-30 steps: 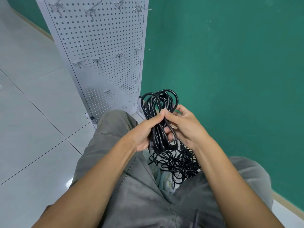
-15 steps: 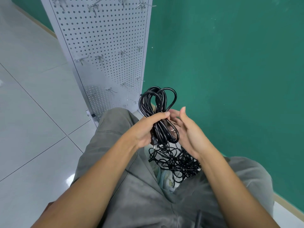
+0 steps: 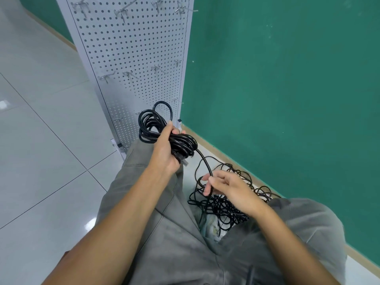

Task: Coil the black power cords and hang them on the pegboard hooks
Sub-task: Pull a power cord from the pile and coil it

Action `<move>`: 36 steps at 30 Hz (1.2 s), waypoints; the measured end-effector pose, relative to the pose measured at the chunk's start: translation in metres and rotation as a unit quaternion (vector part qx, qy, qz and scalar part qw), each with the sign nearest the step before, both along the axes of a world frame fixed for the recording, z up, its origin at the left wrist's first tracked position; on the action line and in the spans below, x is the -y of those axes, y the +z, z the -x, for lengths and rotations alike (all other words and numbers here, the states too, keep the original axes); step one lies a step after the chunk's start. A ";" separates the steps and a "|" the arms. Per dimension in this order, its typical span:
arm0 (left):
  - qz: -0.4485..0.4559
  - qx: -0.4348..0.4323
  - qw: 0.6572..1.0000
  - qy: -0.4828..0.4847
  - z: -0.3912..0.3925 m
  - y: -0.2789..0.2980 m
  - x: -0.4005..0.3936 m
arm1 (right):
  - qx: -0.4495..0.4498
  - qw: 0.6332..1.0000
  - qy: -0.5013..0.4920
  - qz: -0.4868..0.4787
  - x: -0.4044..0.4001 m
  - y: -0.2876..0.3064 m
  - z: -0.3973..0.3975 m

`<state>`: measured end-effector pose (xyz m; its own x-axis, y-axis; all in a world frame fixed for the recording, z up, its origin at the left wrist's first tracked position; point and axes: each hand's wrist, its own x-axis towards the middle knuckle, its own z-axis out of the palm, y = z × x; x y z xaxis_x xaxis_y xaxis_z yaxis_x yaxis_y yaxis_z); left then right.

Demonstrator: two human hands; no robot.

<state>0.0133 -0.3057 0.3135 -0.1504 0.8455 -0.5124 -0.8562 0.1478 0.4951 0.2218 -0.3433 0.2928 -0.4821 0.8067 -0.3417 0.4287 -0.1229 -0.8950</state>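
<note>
At frame centre the left hand (image 3: 164,153) grips the coil (image 3: 164,132), fingers wrapped round to keep its loops together; lower right, the right hand (image 3: 228,188) pinches the cord (image 3: 202,159) to feed slack from the pile (image 3: 224,204), pegboard (image 3: 133,48) just behind

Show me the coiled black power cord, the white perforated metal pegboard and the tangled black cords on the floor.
coiled black power cord (image 3: 181,141), head view, bundled strands.
white perforated metal pegboard (image 3: 133,44), head view, bare panel.
tangled black cords (image 3: 222,204), head view, pile's middle.
</note>
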 end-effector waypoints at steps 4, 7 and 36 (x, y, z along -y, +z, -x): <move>0.027 -0.040 0.998 0.026 0.005 -0.011 -0.007 | 0.024 0.999 -0.005 -0.025 0.006 0.005 -0.009; 0.027 -0.076 0.996 0.023 0.006 -0.012 -0.008 | 0.075 0.992 0.015 -0.102 0.006 0.027 -0.012; -0.196 -0.062 0.914 -0.350 -0.029 -0.011 0.020 | 0.015 0.960 -0.126 -0.251 -0.028 0.058 0.014</move>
<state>0.0423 -0.3257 0.3029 0.4616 0.8714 -0.1661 -0.5532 0.4291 0.7140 0.2076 -0.3153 0.3512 -0.2455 0.9631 0.1101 0.4690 0.2174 -0.8560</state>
